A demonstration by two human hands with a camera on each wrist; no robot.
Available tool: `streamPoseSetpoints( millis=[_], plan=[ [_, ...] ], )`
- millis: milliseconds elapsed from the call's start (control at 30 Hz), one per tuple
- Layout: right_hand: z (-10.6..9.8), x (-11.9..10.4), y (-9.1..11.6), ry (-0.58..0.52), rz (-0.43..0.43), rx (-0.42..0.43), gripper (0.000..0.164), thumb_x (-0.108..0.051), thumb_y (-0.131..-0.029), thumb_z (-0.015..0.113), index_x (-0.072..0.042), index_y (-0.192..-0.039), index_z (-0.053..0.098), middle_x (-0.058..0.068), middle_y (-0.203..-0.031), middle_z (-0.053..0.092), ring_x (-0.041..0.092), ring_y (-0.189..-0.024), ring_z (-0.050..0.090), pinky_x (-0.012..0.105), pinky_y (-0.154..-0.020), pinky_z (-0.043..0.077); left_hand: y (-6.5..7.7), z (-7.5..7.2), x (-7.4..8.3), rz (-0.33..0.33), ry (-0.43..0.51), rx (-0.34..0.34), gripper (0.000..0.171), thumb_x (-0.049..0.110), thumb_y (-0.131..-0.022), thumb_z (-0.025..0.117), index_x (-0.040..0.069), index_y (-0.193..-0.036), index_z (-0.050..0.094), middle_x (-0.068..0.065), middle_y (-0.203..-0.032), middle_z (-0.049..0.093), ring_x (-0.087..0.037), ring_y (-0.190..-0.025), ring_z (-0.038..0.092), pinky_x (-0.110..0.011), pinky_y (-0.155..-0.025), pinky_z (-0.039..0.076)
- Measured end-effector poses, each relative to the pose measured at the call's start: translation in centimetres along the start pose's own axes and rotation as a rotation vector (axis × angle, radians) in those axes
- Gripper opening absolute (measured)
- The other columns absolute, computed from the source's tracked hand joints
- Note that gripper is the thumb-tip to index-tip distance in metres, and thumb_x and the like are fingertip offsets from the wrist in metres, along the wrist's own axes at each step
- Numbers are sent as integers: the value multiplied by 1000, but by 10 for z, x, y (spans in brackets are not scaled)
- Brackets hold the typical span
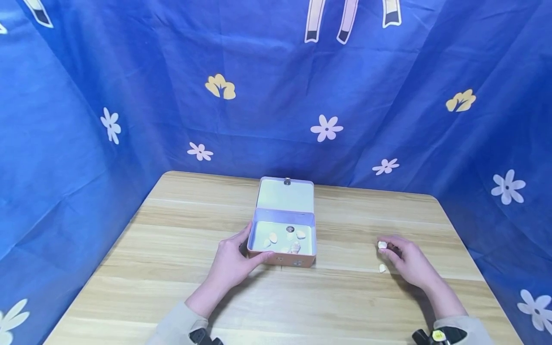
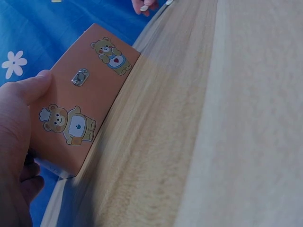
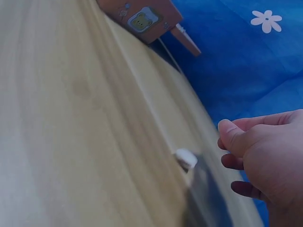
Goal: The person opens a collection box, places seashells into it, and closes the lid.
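A hinged tin box [image 1: 282,259] with bear pictures on its orange-brown outside stands on the table, its lid [image 1: 286,195] raised at the back. My left hand [image 1: 233,261] grips the box's left end, thumb on the front wall and fingers round the side. Inside lie several pale seashells [image 1: 295,247] and a dark round piece [image 1: 290,229]. Off to the right, my right hand [image 1: 407,261] pinches a small white shell [image 1: 382,245] between thumb and fingers; in the right wrist view the hand hides it. Another white shell [image 3: 186,158] lies on the wood just below that hand.
The wooden table [image 1: 336,302] reaches back to a blue curtain [image 1: 267,120] printed with flowers, which also hangs along both sides. A metal clasp [image 1: 287,181] sits on the lid's upper edge. Bands with small devices [image 1: 439,335] are worn on both wrists.
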State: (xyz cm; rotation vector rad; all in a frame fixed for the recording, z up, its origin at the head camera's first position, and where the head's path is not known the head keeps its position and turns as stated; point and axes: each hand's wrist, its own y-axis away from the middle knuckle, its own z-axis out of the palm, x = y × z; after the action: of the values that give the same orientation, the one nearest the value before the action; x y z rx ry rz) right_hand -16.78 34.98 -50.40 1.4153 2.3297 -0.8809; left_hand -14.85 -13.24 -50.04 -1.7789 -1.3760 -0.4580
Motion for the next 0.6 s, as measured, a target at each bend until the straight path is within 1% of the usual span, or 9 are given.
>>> streamPoseSetpoints(
  millis=[133, 267, 433, 500, 600],
  plan=[
    [-4, -4, -10, -1, -23, -3, 26, 0, -96, 76, 3, -123, 74, -5, -101, 70, 8, -88, 64, 34, -80, 63, 0, -1, 1, 6, -3, 2, 109, 66, -74, 89, -6, -149, 55, -20, -142, 60, -33, -133, 58, -48, -111, 48],
    [-7, -12, -24, 27, -50, -2, 27, -2, -96, 77, -2, -123, 75, -9, -100, 69, 7, -87, 63, 39, -79, 62, -1, -1, 2, 3, -2, -4, 110, 67, -74, 89, -7, -149, 55, -21, -142, 60, -33, -133, 58, -47, -111, 48],
    [-12, -26, -41, 11, -70, 1, 27, -6, -97, 78, -8, -124, 77, -9, -102, 71, 9, -84, 62, 31, -67, 56, -1, -1, 1, 3, 4, -5, 110, 67, -75, 88, -6, -149, 54, -20, -142, 60, -34, -133, 58, -47, -111, 48],
    [-13, -34, -47, -2, -78, -2, 26, -9, -98, 77, -9, -124, 77, -8, -104, 72, 9, -85, 62, 29, -64, 54, -1, -1, 1, 8, 4, -3, 110, 67, -75, 88, -7, -149, 54, -21, -142, 60, -34, -133, 58, -48, -111, 48],
    [-13, -45, -55, -20, -102, -1, 26, -11, -99, 77, -10, -125, 77, -7, -110, 74, 9, -86, 64, 30, -66, 55, -1, -1, 2, 11, 4, -2, 110, 67, -75, 89, -7, -149, 54, -21, -142, 60, -34, -133, 57, -48, -110, 49]
  ],
)
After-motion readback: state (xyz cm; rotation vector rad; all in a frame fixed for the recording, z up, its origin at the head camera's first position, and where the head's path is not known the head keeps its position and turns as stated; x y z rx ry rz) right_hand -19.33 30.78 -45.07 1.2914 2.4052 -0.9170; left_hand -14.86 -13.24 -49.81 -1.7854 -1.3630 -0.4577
